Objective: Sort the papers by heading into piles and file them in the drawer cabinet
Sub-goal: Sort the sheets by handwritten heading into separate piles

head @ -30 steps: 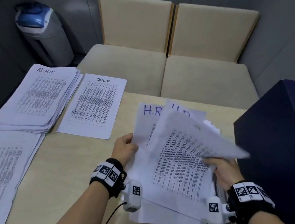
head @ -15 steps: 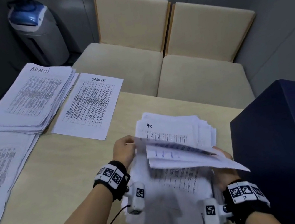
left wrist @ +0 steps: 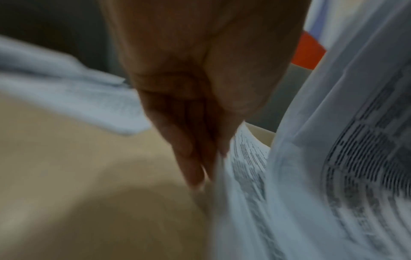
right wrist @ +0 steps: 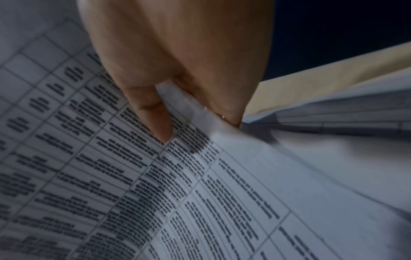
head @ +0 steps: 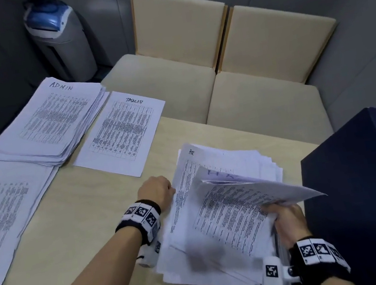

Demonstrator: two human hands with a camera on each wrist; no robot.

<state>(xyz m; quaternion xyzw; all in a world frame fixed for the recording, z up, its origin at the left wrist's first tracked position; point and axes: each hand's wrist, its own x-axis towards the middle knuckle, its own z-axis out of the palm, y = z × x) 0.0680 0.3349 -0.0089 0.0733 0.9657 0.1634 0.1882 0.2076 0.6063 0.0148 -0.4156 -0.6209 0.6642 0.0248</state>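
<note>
The pile of papers headed HR (head: 221, 214) lies on the table in front of me, its sheets fanned unevenly. My left hand (head: 158, 192) is at the pile's left edge, and in the blurred left wrist view its fingers (left wrist: 195, 158) pinch the edge of the sheets (left wrist: 311, 176). My right hand (head: 286, 218) pinches the right edge of the top few sheets (head: 265, 191) and holds them raised off the pile; the paper (right wrist: 184, 103) sits between its thumb and fingers. The dark blue drawer cabinet (head: 368, 186) stands just right of that hand.
On the left of the wooden table (head: 71, 224) lie an ADMIN pile (head: 54, 120), a single TASKLIST sheet (head: 123, 133) and an IT pile (head: 2, 210). Two beige chairs (head: 261, 97) stand beyond the table. A grey and blue bin (head: 60, 37) is in the far corner.
The sheets that both hands held up a second ago have come down onto the HR pile. The right hand now lifts only the top sheets' right edge.
</note>
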